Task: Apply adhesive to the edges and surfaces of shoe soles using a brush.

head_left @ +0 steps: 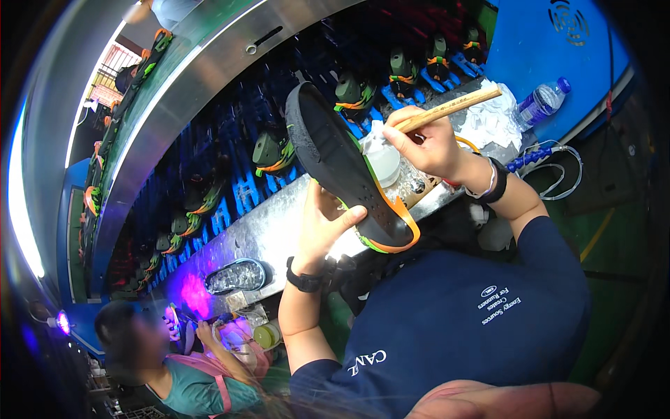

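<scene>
Shoe sole (331, 146) gripped at edge by left hand (322, 225); wooden stick (455, 107) pinched by right hand (434, 145). Sole judged light, springy, easily flexed; best supported at mid-length edges.

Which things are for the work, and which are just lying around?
Being used:
- black shoe, in the left hand
- wooden-handled tool, in the right hand
- probably the whitish tub by that hand

Seemingly lying about:
- purple-capped bottle
- crumpled white paper
</scene>
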{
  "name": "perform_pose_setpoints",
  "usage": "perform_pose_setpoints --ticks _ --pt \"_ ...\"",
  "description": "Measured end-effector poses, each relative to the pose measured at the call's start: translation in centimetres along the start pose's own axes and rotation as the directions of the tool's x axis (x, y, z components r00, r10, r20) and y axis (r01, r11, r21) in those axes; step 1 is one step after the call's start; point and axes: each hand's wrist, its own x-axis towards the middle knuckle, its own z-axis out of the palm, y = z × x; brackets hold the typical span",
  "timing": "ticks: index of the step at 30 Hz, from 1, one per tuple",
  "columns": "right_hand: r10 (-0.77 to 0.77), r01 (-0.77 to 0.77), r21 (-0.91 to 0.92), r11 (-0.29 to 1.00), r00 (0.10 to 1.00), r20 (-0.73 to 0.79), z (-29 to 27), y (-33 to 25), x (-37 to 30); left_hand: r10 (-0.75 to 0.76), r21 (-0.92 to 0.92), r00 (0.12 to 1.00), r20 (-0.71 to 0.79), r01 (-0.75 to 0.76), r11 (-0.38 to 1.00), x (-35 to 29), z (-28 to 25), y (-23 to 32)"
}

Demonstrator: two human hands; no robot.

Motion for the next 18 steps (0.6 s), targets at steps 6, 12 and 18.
perform_pose_setpoints --ticks 6,12,18 --pt "-0.052 0.051 -0.018 0.999 0.998 -0.044 -0.1 -0.4 0.8 -0.006 0.012 0.999 0.039 0.005 1.0 -0.5 0.7 -0.1" --pt "-0.053 0.052 -0.013 0.999 0.997 -0.057 -0.3 0.2 0.9 -0.043 0.014 0.998 0.054 0.042 0.999 0.1 0.8 0.1" --pt "0.063 -0.063 0.029 0.998 0.998 -0.007 -3.2 -1.3 -0.5 -0.066 0.041 0.997 0.046 0.064 0.997 2.1 1.6 0.9"
